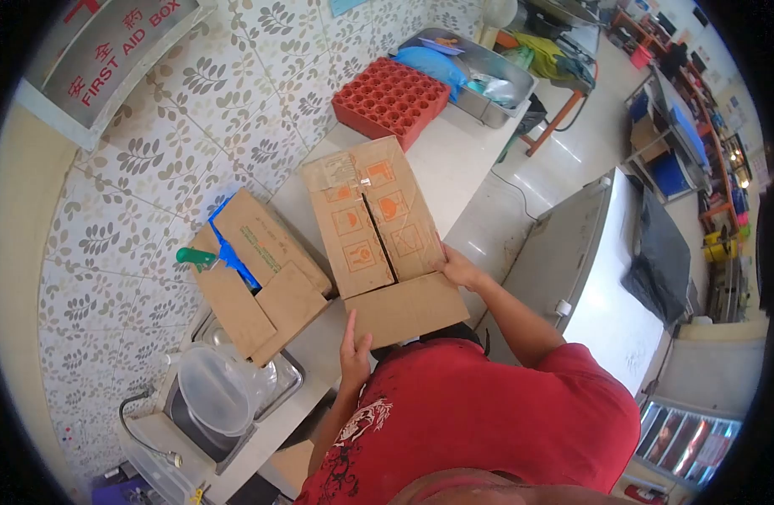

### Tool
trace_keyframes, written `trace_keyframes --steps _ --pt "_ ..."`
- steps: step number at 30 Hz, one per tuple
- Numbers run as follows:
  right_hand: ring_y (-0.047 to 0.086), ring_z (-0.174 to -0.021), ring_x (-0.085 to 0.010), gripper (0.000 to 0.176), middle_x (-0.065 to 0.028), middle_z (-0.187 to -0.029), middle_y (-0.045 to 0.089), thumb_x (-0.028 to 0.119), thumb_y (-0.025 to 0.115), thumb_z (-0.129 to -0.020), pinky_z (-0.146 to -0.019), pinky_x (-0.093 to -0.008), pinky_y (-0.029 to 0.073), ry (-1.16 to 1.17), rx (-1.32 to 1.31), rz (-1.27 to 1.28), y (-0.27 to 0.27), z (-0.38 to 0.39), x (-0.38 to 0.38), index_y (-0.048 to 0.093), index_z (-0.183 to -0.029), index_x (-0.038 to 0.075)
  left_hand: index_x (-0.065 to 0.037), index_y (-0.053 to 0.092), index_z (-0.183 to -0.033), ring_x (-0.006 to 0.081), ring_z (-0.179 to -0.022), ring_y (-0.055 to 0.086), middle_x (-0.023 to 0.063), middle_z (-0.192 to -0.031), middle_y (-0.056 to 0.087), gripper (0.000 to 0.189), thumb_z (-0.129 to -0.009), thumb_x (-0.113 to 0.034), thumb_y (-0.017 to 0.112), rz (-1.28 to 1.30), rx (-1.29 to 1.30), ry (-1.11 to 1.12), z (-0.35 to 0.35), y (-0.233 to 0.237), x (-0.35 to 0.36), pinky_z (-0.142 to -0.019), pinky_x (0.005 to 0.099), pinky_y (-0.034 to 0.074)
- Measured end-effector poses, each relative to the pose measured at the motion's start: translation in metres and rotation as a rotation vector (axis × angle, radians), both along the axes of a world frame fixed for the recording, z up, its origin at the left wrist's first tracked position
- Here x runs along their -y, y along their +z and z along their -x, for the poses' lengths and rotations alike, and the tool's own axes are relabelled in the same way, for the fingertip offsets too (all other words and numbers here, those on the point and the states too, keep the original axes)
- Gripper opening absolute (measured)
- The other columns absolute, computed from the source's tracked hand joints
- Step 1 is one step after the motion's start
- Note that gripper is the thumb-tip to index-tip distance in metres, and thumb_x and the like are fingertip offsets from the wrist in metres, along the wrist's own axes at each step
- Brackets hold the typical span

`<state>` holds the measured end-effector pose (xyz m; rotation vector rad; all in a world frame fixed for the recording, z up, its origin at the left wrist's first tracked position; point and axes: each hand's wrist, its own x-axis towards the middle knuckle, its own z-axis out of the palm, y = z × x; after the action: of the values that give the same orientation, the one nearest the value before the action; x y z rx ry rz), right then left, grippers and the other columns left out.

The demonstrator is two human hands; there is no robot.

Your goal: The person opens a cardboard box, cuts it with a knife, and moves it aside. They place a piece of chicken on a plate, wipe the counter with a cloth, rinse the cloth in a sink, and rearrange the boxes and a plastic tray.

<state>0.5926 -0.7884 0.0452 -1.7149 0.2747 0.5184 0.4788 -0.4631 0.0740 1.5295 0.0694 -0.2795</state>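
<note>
A cardboard box with orange printed symbols lies in front of me, its near flap folded out towards my body. My right hand is closed on the box's right edge, with some fingers hidden behind it. My left hand holds the left side by the near flap, fingers pointing up along the cardboard and thumb apart. To the left sits a second cardboard box with partly open flaps. A green-handled tool and blue plastic lie on that second box.
Along the tiled wall, the counter bears stacked red egg trays and a metal basin with bags. At lower left, a clear plastic tub stands in the sink. A white chest-like unit stands to my right.
</note>
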Motion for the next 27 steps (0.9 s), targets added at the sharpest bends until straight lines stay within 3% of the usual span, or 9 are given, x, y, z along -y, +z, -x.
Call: trace_keyframes --steps 4,8,14,17,20,22,24,26,27 --pt "0.055 -0.127 -0.0226 0.064 -0.0146 -0.139 0.061 0.015 0.065 -0.097 -0.11 -0.0368 0.041 0.046 -0.069 -0.028 -0.015 -0.004 0.041 0.041 -0.155 0.004 -0.004 0.041 -0.156 0.0146 -0.093 0.063 0.0077 -0.108 0.069 0.056 -0.103 -0.011 0.056 -0.146 0.078 -0.205 0.002 -0.013 -0.009 -0.088 0.028 0.052" --pt "0.059 -0.119 -0.0206 0.058 -0.0124 -0.132 0.065 0.021 0.067 -0.097 -0.106 -0.0371 0.044 0.094 -0.078 0.005 -0.008 -0.029 0.079 0.05 -0.15 0.005 -0.004 0.044 -0.153 0.0142 -0.091 0.063 0.0064 -0.104 0.069 0.054 -0.103 -0.017 0.06 -0.151 0.077 -0.049 -0.023 0.001 0.007 -0.086 0.0301 0.052" --pt "0.059 -0.119 -0.0205 0.061 -0.0106 -0.132 0.065 0.026 0.069 -0.097 -0.104 -0.0373 0.047 0.362 -0.132 0.145 -0.004 -0.096 0.147 0.049 -0.152 0.007 -0.003 0.029 -0.158 0.0303 -0.118 0.059 0.0251 -0.138 0.054 0.072 -0.1 -0.023 0.066 -0.324 0.025 0.095 -0.079 -0.008 0.05 -0.101 0.0427 0.048" --pt "0.056 -0.121 -0.0176 0.061 -0.007 -0.136 0.063 0.021 0.07 -0.097 -0.104 -0.0358 0.048 0.413 -0.235 -0.051 0.012 -0.133 0.18 0.049 -0.152 0.007 -0.002 0.024 -0.159 0.043 -0.137 0.043 0.0329 -0.148 0.039 0.08 -0.097 -0.026 0.069 -0.666 0.431 0.163 -0.126 0.0 0.078 -0.114 0.0505 0.036" --pt "0.055 -0.125 -0.0175 0.061 -0.0067 -0.143 0.058 0.023 0.067 -0.1 -0.106 -0.0348 0.047 0.398 -0.194 -0.203 0.013 -0.151 0.202 0.045 -0.154 0.006 0.0 0.026 -0.159 0.0473 -0.145 0.029 0.0347 -0.152 0.033 0.081 -0.096 -0.03 0.068 -0.9 0.59 0.197 -0.197 0.046 0.103 -0.12 0.0544 0.025" --pt "0.052 -0.133 -0.0202 0.058 -0.0093 -0.149 0.054 0.029 0.059 -0.105 -0.11 -0.0357 0.044 0.193 -0.313 -0.622 -0.011 -0.148 0.212 0.042 -0.156 0.007 -0.002 0.025 -0.159 0.0483 -0.145 0.028 0.0322 -0.156 0.029 0.083 -0.098 -0.04 0.064 -1.056 0.545 0.187 -0.264 0.048 0.108 -0.12 0.0564 0.025" --pt "0.05 -0.139 -0.0237 0.061 -0.0103 -0.154 0.05 0.04 0.047 -0.109 -0.113 -0.0389 0.043 0.008 -0.331 -0.911 -0.053 -0.129 0.226 0.034 -0.159 0.007 0.001 0.035 -0.154 0.0466 -0.141 0.039 0.0311 -0.151 0.042 0.077 -0.1 -0.051 0.056 -1.292 0.46 0.283 -0.322 0.03 0.105 -0.117 0.0561 0.029" --pt "0.053 -0.137 -0.0258 0.062 -0.0094 -0.154 0.05 0.041 0.048 -0.109 -0.112 -0.0419 0.046 0.114 0.086 -0.423 -0.06 -0.08 0.23 0.035 -0.159 0.008 0.002 0.046 -0.144 0.0452 -0.132 0.05 0.0299 -0.139 0.054 0.072 -0.101 -0.055 0.051 -1.188 -0.001 0.046 -0.363 0.015 0.088 -0.112 0.0545 0.037" --pt "0.054 -0.135 -0.0252 0.062 -0.0083 -0.153 0.051 0.041 0.051 -0.107 -0.11 -0.0419 0.047 0.011 -0.005 -0.721 -0.093 -0.052 0.238 0.036 -0.159 0.009 0.002 0.051 -0.139 0.0445 -0.128 0.056 0.0293 -0.134 0.06 0.071 -0.101 -0.058 0.048 -1.114 -0.232 -0.064 -0.37 0.012 0.083 -0.11 0.0536 0.04"
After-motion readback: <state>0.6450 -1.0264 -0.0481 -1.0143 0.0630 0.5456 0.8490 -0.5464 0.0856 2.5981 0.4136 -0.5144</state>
